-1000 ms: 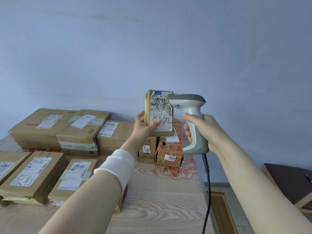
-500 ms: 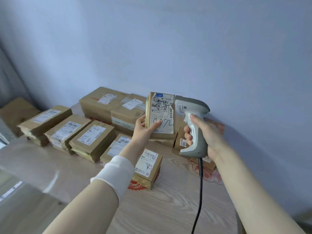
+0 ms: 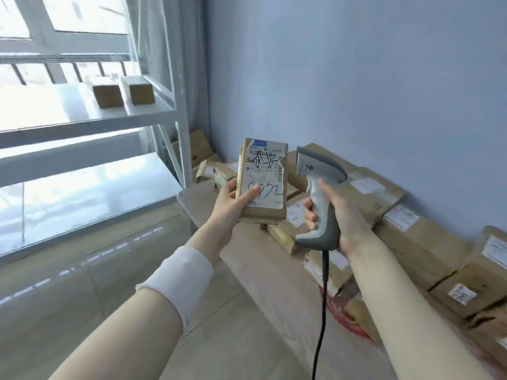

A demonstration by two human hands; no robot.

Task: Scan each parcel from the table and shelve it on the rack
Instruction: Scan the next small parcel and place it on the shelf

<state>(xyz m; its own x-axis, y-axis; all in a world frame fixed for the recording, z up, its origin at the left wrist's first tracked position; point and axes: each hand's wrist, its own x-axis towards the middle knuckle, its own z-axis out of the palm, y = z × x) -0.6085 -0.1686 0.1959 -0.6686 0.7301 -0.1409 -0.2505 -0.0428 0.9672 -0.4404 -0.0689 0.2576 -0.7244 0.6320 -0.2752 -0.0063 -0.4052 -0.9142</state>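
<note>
Our left hand (image 3: 230,206) grips the parcel (image 3: 264,176), right hand (image 3: 346,215) the scanner (image 3: 315,171); we should lay that parcel flat on the upper-left rack (image 3: 109,124).

This is a small parcel-handling room. Labelled cardboard parcels (image 3: 406,231) crowd a wooden table (image 3: 263,272) along a blue wall (image 3: 356,78). A white metal rack (image 3: 82,127) stands by the window (image 3: 82,15), and there is a corded barcode scanner (image 3: 319,193).

A: The parcel (image 3: 263,213)?
B: Brown cardboard; its white label (image 3: 264,176) carries black handwriting, a blue strip on top.
A: And the rest?
B: Scanner (image 3: 319,185) in two greys, black cable (image 3: 321,311), white rack (image 3: 182,119), pale blue wall (image 3: 356,78), light wood table (image 3: 263,275), white wristband (image 3: 178,278).
</note>
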